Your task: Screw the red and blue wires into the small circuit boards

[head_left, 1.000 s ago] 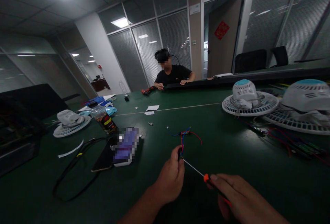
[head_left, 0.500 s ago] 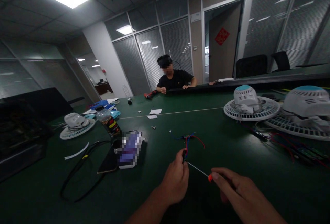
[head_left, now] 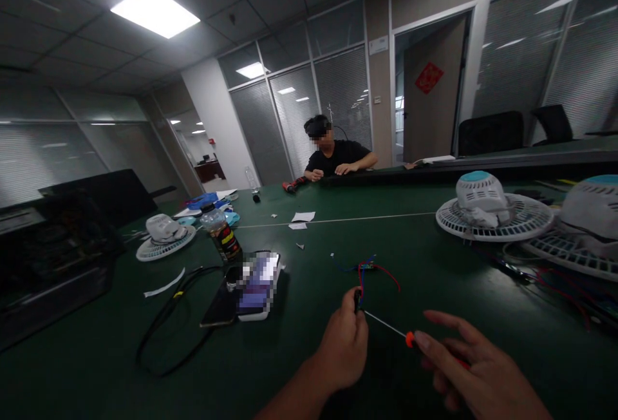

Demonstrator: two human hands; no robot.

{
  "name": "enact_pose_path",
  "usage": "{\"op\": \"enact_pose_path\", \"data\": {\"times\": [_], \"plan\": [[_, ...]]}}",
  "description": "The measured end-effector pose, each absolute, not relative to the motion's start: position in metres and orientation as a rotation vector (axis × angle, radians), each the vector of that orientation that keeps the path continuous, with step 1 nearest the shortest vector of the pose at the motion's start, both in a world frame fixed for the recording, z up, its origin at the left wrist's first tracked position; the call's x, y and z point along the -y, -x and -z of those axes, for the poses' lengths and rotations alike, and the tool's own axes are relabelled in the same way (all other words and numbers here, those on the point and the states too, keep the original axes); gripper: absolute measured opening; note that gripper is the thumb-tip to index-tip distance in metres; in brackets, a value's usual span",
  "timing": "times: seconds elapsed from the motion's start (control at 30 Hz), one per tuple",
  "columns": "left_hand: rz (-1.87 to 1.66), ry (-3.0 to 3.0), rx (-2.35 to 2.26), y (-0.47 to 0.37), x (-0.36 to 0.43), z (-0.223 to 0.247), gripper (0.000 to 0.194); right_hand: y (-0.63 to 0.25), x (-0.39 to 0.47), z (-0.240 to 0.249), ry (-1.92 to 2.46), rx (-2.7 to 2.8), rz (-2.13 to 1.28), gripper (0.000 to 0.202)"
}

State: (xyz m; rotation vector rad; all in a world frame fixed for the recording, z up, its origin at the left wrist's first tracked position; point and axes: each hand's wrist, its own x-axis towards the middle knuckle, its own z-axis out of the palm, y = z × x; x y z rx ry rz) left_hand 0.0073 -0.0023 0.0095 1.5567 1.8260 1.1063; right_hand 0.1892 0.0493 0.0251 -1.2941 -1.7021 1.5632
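Note:
My left hand is closed on a small dark part with red and blue wires coming off it, pinched under the thumb. Those wires run up to a small green circuit board on the table, and a loose red wire curves off to its right. In my right hand is a screwdriver with a thin metal shaft and an orange-red handle, mostly covered by the fingers. Its tip meets the small dark part or lies right beside it. The right index finger is raised off the handle.
To the left lie two phones, a black cable and a bottle. Fan assemblies with white grilles and more wiring stand at right. Paper scraps lie mid-table. Across the table sits another person.
My right index finger has lifted away from the screwdriver handle. The whole view has shifted, so things appear farther right and slightly lower. My left hand keeps its grip.

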Motion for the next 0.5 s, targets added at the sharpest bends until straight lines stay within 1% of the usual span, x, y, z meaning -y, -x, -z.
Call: {"op": "enact_pose_path", "data": {"times": [0.1, 0.27, 0.37, 0.5], "plan": [[-1.100, -1.554, -1.810, -0.0069, 0.0022, -0.0101, 0.042, -0.1896, -0.0468, -0.0303, 1.337, 1.683, -1.592, 0.061], [-1.061, -1.611, -1.809, -0.0075, 0.0027, -0.0106, 0.041, -0.1925, -0.0488, -0.0351, 1.354, 1.964, -1.303, 0.053], [-1.058, -1.607, -1.815, -0.0085, 0.0030, -0.0115, 0.040, -0.1920, -0.0488, -0.0338, 1.309, 1.962, -1.230, 0.057], [-1.106, -1.575, -1.798, -0.0096, 0.0030, -0.0138, 0.037, -0.1904, -0.0456, -0.0349, 1.264, 1.857, -1.238, 0.062]]}}
